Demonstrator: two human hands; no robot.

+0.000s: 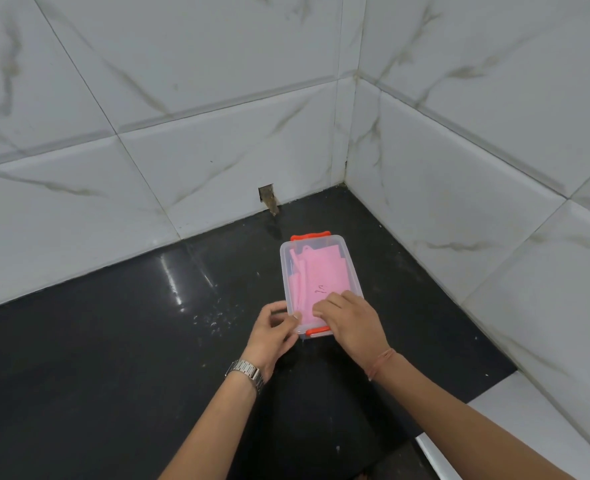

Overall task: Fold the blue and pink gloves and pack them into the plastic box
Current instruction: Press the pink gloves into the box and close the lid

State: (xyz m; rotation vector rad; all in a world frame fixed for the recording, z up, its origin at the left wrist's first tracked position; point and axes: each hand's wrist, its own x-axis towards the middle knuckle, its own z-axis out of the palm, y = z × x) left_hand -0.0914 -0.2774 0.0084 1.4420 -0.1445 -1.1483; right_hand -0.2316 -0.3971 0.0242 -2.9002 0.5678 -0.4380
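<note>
Glossy black counter [113, 341] in a corner of white marble-look tiled walls [459, 168], small chipped hole [267, 197] in the tile at counter level. Clear plastic box [350, 268] w/ orange clips [310, 236] at far and near ends sits on the counter near the corner, long side running away from the person. Pink glove [316, 275] lies flat inside, folded; blue glove not visible, can't tell if it's under the pink one. Whether a lid is on: can't tell. Right hand [350, 322] rests palm-down over the near end of the box, fingers spread flat on top, not gripping. Left hand [272, 329], metal watch [246, 372] on wrist, touches the box's near-left corner w/ thumb and fingertips lightly pinching the rim. Hands close together, box corner btwn them. Thin reddish thread [381, 362] on right wrist
</note>
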